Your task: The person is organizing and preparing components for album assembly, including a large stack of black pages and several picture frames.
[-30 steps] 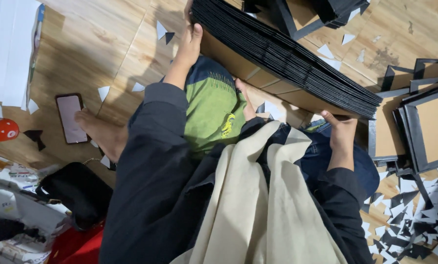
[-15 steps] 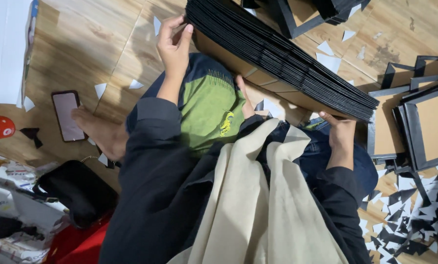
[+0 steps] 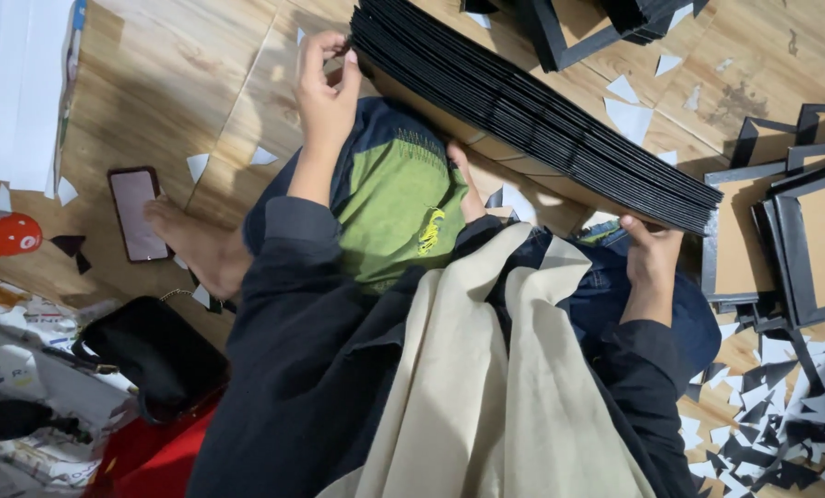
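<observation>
Two hands hold a thick stack of black cards (image 3: 532, 115) that lies slantwise across the person's lap. The right hand (image 3: 650, 254) grips the stack's near end from below, fingers curled under and thumb at the edge. Farther off, the left hand (image 3: 325, 88) pinches the top cards at the far corner. Beyond, on the wooden floor (image 3: 182, 74), lie a phone (image 3: 138, 212) and white paper scraps (image 3: 638, 115)
</observation>
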